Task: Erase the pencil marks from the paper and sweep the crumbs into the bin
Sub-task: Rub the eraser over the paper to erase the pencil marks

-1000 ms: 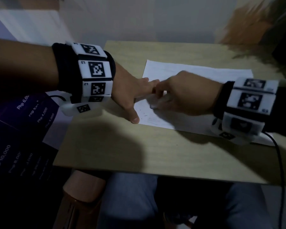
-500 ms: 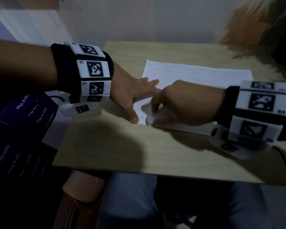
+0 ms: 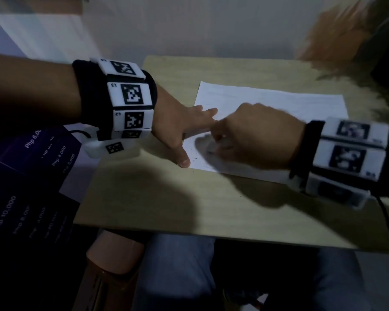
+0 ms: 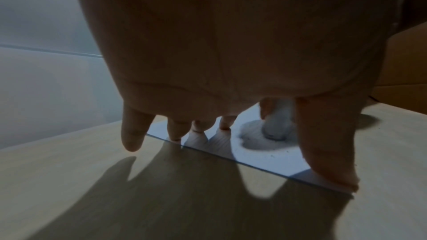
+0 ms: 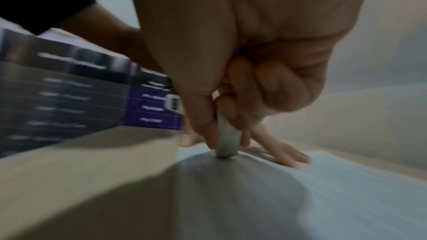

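The right hand (image 3: pixel 254 135) has its grip clenched around a white eraser (image 5: pixel 227 140), pinched between thumb and curled fingers, with the eraser's lower end pressed onto the paper (image 3: pixel 267 102). In the left wrist view the eraser (image 4: pixel 277 123) stands nearly upright on the sheet, with a few small dark crumbs (image 4: pixel 272 155) lying on the paper just beside it, toward the near edge. The contact point sits in the near-left corner region of the sheet; a couple of short pencil marks (image 3: pixel 194 157) show close to that corner.

The left hand (image 3: pixel 182 129) lies just to the left of the right hand, its grip released: the fingers are spread straight and press flat on the paper's left edge, and the thumb tip rests at the near-left corner, holding the sheet down.

The paper lies flat on the pale wooden tabletop (image 3: pixel 166 198), toward its far right part. A dark purple printed sheet (image 3: pixel 32 176) with price figures hangs beyond the tabletop's left side. The bin is not in view.
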Tool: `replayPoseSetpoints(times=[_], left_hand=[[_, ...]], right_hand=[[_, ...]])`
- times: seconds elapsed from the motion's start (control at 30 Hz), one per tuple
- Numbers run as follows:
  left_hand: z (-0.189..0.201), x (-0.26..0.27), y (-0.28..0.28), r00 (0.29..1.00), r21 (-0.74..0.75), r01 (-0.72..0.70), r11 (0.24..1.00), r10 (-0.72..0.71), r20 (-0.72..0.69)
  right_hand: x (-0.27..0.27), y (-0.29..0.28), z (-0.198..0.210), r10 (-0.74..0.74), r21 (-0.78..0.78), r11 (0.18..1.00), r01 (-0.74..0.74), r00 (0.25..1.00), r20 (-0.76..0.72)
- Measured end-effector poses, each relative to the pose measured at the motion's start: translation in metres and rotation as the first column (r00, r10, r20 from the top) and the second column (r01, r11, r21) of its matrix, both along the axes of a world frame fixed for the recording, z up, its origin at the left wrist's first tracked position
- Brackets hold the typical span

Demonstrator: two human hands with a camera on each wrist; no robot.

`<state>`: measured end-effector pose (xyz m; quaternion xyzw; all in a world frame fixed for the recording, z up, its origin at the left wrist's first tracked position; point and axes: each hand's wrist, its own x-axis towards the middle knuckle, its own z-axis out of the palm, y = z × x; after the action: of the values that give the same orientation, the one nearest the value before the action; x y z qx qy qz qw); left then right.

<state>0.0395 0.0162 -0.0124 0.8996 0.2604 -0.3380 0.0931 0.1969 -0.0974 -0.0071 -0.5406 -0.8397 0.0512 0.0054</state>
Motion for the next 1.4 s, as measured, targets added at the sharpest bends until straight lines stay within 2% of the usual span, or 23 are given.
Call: replayPoseSetpoints(times=[0.1, 0.17, 0.27, 0.33, 0.43, 0.5, 0.6, 0.67, 0.73, 0.8, 0.87, 0.93, 1.0, 1.07, 1.13, 1.2, 1.3, 1.4], left_hand=[[-0.001, 0.0, 0.0, 1.0, -0.008, 0.003, 1.0, -0.003, -0.021], [0.0, 0.0, -0.001, 1.0, -0.015, 0.004, 1.0, -0.004, -0.003], [0.004, 0.001, -0.004, 1.0, 0.002, -0.02, 1.0, 0.02, -0.011], [0.003, 0.001, -0.003, 1.0, 0.006, -0.02, 1.0, 0.02, -0.017], [0.0, 0.0, -0.001, 1.0, -0.002, 0.002, 1.0, -0.002, -0.029], [0.0, 0.0, 0.0, 1.0, -0.013, 0.008, 1.0, -0.008, -0.01], [0.002, 0.0, 0.0, 1.0, -0.02, 0.01, 1.0, -0.01, 0.013], [0.001, 0.0, -0.001, 1.0, 0.003, 0.005, 1.0, -0.005, -0.018], [-0.001, 0.0, -0.002, 0.999, 0.019, -0.003, 1.0, 0.004, -0.042], [0.0, 0.0, -0.001, 0.999, 0.008, -0.005, 1.0, 0.005, -0.038], [0.001, 0.0, 0.0, 1.0, -0.011, 0.012, 1.0, -0.012, -0.013], [0.003, 0.0, -0.001, 1.0, -0.006, 0.024, 1.0, -0.024, -0.014], [0.002, 0.0, -0.002, 0.999, 0.019, 0.017, 1.0, -0.016, -0.045], [0.002, 0.001, -0.002, 0.998, 0.031, 0.012, 0.999, -0.01, -0.063], [0.002, 0.002, -0.002, 0.998, 0.02, 0.013, 1.0, -0.012, -0.061], [0.003, 0.002, -0.001, 0.999, 0.011, 0.025, 1.0, -0.024, -0.037], [0.003, 0.003, -0.001, 0.998, 0.034, 0.038, 0.999, -0.037, -0.044], [0.002, 0.002, -0.001, 0.998, 0.034, 0.031, 0.999, -0.029, -0.052]], right_hand=[[-0.008, -0.011, 0.0, 0.068, -0.096, 0.993, -0.07, 0.997, -0.022], [0.0, 0.002, 0.002, 0.006, -0.148, 0.989, -0.017, 0.997, -0.074], [0.01, 0.014, 0.002, -0.068, -0.059, 0.996, 0.064, 0.996, -0.056], [0.004, 0.002, -0.002, -0.017, 0.04, 0.999, 0.016, 1.0, 0.007], [-0.006, -0.01, 0.0, 0.066, -0.094, 0.993, -0.067, 0.998, -0.015], [0.001, 0.002, 0.003, 0.01, -0.154, 0.988, -0.018, 0.999, -0.054], [0.01, 0.011, 0.002, -0.054, -0.048, 0.997, 0.055, 0.999, 0.002], [0.002, -0.004, -0.002, 0.0, 0.063, 0.998, -0.004, 0.997, 0.074], [-0.005, -0.015, -0.003, 0.057, -0.05, 0.997, -0.055, 0.997, 0.043], [-0.003, -0.01, 0.001, 0.042, -0.163, 0.985, -0.047, 0.999, -0.033], [0.006, 0.002, 0.002, -0.029, -0.136, 0.991, 0.021, 0.998, -0.057], [0.009, 0.005, 0.002, -0.068, -0.04, 0.997, 0.067, 0.998, -0.013], [0.002, -0.006, -0.001, -0.025, 0.028, 0.999, 0.023, 0.997, 0.067], [-0.006, -0.018, -0.001, 0.042, -0.079, 0.996, -0.037, 0.998, 0.054], [-0.002, -0.011, 0.003, 0.008, -0.177, 0.984, -0.013, 1.0, -0.027], [0.008, 0.005, 0.005, -0.051, -0.175, 0.984, 0.042, 0.998, -0.043], [0.016, 0.01, 0.0, -0.076, -0.075, 0.994, 0.077, 0.997, 0.015], [0.006, -0.006, -0.002, -0.023, -0.157, 0.987, 0.017, 0.999, -0.035]])
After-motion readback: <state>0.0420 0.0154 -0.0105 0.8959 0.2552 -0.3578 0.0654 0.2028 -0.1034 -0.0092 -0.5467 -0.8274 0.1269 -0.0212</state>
